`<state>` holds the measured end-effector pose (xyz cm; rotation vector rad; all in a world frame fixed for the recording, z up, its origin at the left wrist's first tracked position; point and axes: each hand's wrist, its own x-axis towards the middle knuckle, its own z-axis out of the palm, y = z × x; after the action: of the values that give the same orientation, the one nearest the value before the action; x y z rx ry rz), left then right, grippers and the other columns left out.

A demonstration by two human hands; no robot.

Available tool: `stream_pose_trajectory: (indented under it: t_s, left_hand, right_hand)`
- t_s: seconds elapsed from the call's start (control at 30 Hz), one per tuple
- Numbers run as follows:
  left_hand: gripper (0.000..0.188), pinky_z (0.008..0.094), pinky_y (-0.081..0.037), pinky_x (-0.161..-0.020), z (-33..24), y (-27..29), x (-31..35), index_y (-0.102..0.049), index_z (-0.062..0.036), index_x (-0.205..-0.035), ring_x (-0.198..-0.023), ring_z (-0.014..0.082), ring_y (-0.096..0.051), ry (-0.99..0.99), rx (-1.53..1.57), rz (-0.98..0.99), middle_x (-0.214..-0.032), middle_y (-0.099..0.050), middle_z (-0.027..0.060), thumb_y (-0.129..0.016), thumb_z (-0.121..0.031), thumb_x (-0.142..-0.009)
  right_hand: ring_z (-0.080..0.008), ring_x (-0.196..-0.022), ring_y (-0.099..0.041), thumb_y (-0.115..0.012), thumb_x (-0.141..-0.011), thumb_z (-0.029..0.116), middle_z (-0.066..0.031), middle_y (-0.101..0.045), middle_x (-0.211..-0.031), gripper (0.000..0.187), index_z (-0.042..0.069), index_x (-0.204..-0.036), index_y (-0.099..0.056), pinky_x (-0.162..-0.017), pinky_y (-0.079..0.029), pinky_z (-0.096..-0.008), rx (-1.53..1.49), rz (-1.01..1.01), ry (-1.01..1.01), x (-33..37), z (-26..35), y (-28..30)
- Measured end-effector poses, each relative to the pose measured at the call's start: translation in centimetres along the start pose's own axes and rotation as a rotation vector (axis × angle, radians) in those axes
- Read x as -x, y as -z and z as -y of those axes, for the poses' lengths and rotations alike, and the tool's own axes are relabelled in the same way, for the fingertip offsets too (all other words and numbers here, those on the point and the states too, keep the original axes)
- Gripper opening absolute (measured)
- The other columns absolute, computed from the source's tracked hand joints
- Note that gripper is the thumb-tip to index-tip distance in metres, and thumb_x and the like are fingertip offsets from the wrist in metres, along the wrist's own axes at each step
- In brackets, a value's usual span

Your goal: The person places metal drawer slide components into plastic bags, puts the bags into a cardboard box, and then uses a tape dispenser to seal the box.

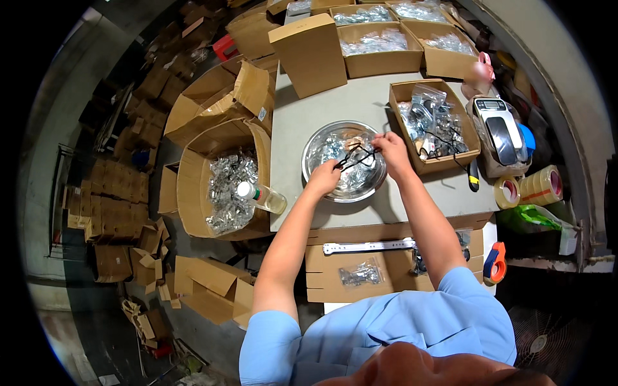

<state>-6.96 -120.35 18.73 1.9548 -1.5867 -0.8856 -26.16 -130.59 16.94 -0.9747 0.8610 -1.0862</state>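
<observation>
Over a round metal bowl [311, 136], my left hand [325, 177] and my right hand [391, 152] pinch a thin black bent piece [356, 154] that looks like wire or cord. It stretches between my fingers in loops; its exact kind is too small to make out. Clear plastic bags [353, 179] with small parts lie in the bowl beneath it. To the right of my right hand stands a cardboard box [404, 96] with bagged metal parts and similar black pieces, some hanging toward its near edge.
Left of the table, a large carton [193, 193] holds many shiny bagged parts; a clear bottle [264, 197] leans by it. Open boxes [380, 64] of bags line the back. At right are a scale [499, 132], tape rolls [541, 186] and a cutter [474, 175]. A white rail [367, 247] lies nearest me.
</observation>
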Motion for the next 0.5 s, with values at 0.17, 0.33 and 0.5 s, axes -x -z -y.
stream_pose_trajectory:
  t_s: [0.17,0.33,0.5]
  left_hand:
    - [0.011,0.0192,-0.033,-0.047,-3.9,-1.2,4.9,-0.052,-0.0055,-0.092,-0.056,0.0045,-0.047,0.154,0.745,0.216,-0.068,-0.056,-0.0001,-0.055,-0.016,-0.09]
    - [0.009,0.0205,-0.035,-0.049,-4.8,-4.9,10.7,-0.051,-0.0031,-0.09,-0.056,0.0048,-0.043,0.108,0.811,-0.04,-0.068,-0.051,-0.0022,-0.055,-0.011,-0.087]
    - [0.009,0.0211,-0.035,-0.055,-6.4,-9.9,15.5,-0.047,-0.0033,-0.092,-0.062,0.0046,-0.041,-0.035,0.574,-0.287,-0.07,-0.047,-0.002,-0.053,-0.009,-0.089]
  right_hand:
    - [-0.0116,-0.062,-0.055,-0.043,-0.096,0.017,-0.0106,-0.058,-0.088,0.009,0.008,-0.094,-0.043,-0.05,-0.042,-0.0229,-0.441,-0.185,0.329,7.4,6.0,2.3]
    - [-0.0044,-0.043,-0.034,-0.038,-0.099,0.02,-0.0029,-0.052,-0.067,0.016,0.007,-0.102,-0.048,-0.039,-0.029,-0.0185,-0.418,-0.289,0.279,16.3,11.6,3.8]
    - [-0.0029,-0.052,-0.035,-0.055,-0.09,0.019,0.008,-0.042,-0.064,0.017,0.008,-0.102,-0.058,-0.045,-0.026,-0.0186,-0.087,0.012,-0.325,22.6,5.8,3.6]
